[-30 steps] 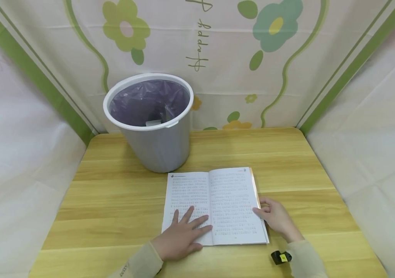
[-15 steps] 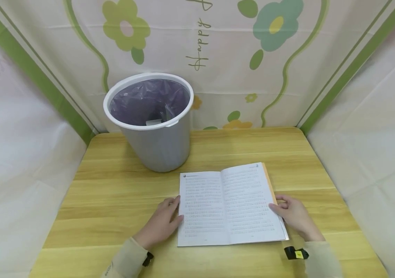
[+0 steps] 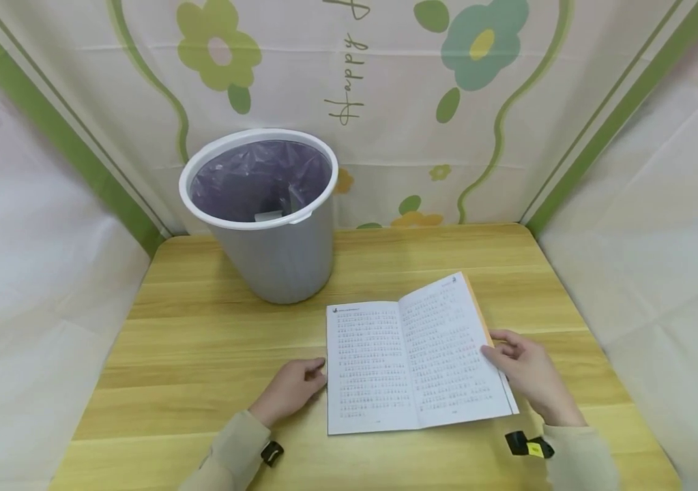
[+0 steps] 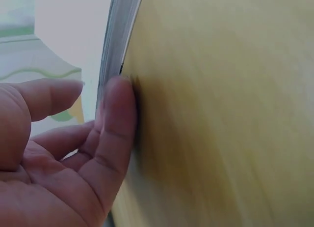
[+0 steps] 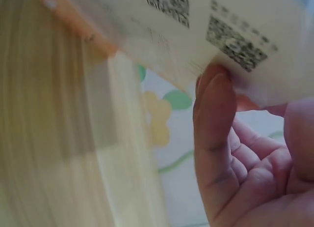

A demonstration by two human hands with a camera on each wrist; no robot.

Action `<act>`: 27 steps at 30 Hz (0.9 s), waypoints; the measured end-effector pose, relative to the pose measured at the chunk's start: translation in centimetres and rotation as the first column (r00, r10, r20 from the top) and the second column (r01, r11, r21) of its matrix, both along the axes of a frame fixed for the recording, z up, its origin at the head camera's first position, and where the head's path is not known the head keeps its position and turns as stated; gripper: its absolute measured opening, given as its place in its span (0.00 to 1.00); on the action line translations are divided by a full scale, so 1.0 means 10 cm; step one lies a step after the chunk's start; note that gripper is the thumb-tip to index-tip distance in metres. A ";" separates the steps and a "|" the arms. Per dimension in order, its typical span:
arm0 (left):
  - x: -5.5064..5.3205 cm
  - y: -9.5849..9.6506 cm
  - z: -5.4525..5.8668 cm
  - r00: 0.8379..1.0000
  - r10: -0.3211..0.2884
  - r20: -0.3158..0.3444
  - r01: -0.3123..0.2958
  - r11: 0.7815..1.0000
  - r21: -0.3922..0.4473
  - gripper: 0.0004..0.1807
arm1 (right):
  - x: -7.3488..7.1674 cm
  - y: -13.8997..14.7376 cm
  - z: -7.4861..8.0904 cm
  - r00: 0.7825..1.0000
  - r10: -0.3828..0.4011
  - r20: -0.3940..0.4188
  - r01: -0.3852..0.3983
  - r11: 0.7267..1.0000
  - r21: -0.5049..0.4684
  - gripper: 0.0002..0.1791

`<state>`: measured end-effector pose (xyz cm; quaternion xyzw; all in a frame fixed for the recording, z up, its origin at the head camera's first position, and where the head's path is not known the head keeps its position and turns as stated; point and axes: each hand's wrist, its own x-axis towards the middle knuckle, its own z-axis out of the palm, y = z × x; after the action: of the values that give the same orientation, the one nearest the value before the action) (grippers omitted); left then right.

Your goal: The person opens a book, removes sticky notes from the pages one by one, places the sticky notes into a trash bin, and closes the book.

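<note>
An open book (image 3: pixel 373 368) lies on the wooden table, its left half low and its right half lifted at an angle. My right hand (image 3: pixel 529 372) pinches the right edge, thumb on the page side and fingers behind. In the right wrist view, a fingertip presses the outer cover (image 5: pixel 167 50), which carries QR codes. My left hand (image 3: pixel 293 389) is at the book's left edge. From the left wrist, a fingertip meets the side of the page block (image 4: pixel 117 35), low by the tabletop, while the thumb (image 4: pixel 54 97) stands apart from the fingers.
A grey bin (image 3: pixel 281 262) with a white rim and purple liner stands behind the book, slightly left, with something pale inside. Beyond the table (image 3: pixel 201 341) hangs a flower-printed curtain (image 3: pixel 379 136). White cloth walls (image 3: pixel 662 204) flank both sides.
The left hand has gone from flat on the left page to the book's left edge. The book has shifted right, and the right hand has raised its right half.
</note>
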<state>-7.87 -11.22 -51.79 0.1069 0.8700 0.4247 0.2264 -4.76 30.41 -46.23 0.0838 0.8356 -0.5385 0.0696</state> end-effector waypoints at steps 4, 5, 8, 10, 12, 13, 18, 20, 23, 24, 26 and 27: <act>-0.01 0.01 -0.03 0.999 -0.012 0.050 0.010 0.999 0.043 0.27 | 0.01 -0.17 0.11 1.000 0.004 -0.013 -0.004 0.998 -0.066 0.27; -0.02 0.01 -0.04 0.999 -0.015 0.050 0.013 0.999 0.043 0.27 | 0.01 -0.21 0.13 1.000 0.008 -0.017 -0.009 0.996 -0.087 0.27; -0.02 0.00 -0.07 0.999 -0.021 0.045 0.019 0.998 0.051 0.27 | 0.00 -0.36 0.21 0.999 0.030 -0.029 -0.035 0.987 -0.157 0.26; -0.02 -0.01 -0.08 0.999 -0.027 0.043 0.025 0.998 0.059 0.28 | 0.00 -0.47 0.25 0.998 0.039 -0.045 -0.046 0.983 -0.180 0.25; -0.02 -0.01 -0.09 0.999 -0.032 0.043 0.029 0.998 0.062 0.28 | -0.01 -0.58 0.28 0.997 0.046 -0.054 -0.056 0.980 -0.191 0.25; -0.02 -0.01 -0.09 0.999 -0.034 0.041 0.031 0.998 0.062 0.28 | -0.01 -0.63 0.30 0.997 0.047 -0.056 -0.057 0.980 -0.190 0.25; -0.02 -0.02 -0.10 0.998 -0.040 0.038 0.038 0.998 0.059 0.28 | -0.03 -0.89 0.34 0.996 0.036 -0.082 -0.049 0.985 -0.166 0.23; -0.02 -0.02 -0.10 0.998 -0.043 0.039 0.041 0.997 0.059 0.28 | -0.04 -0.97 0.34 0.996 0.031 -0.086 -0.044 0.987 -0.152 0.22; -0.02 -0.02 -0.10 0.998 -0.051 0.045 0.049 0.997 0.061 0.29 | -0.04 -1.07 0.34 0.996 0.028 -0.086 -0.039 0.991 -0.126 0.21; -0.02 -0.02 -0.09 0.997 -0.055 0.047 0.052 0.997 0.062 0.29 | -0.04 -1.11 0.34 0.996 0.029 -0.087 -0.039 0.992 -0.117 0.22; -0.02 -0.03 -0.09 0.997 -0.061 0.053 0.058 0.996 0.068 0.29 | -0.04 -1.17 0.34 0.996 0.028 -0.087 -0.038 0.994 -0.107 0.22; -0.03 -0.03 -0.09 0.996 -0.063 0.056 0.059 0.996 0.073 0.29 | -0.03 -1.20 0.34 0.995 0.032 -0.091 -0.042 0.994 -0.106 0.22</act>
<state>-8.13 -11.49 -52.68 0.1291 0.8437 0.4511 0.2608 -5.10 18.43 -42.87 0.0405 0.8090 -0.5846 0.0466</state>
